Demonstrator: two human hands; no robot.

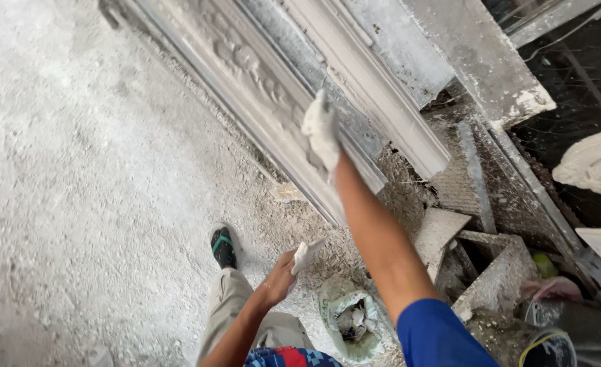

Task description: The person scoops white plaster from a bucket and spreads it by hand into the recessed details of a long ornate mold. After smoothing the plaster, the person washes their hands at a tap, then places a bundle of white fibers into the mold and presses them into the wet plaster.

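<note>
From the head camera, the right hand (321, 130), plaster-coated, is pressing flat with open grip on the ornate plaster moulding (260, 81); the left hand (280, 275) is gripping a plaster lump (305, 255) (whitish). A plaster-filled bag (351, 319) is sitting on the dusty floor (76, 170) beside broken slabs (440, 234).

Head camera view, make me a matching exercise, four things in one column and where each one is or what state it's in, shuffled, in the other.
Things:
1. right hand
2. left hand
3. sack of plaster scraps
4. sandal

Places or states:
A. open on the floor, between the two arms
B. coated white, pressed against the ornate plaster moulding
C. on the foot, on the dusty floor
D. down low, holding a small white plaster piece

Pairs: 1-B, 2-D, 3-A, 4-C
</note>
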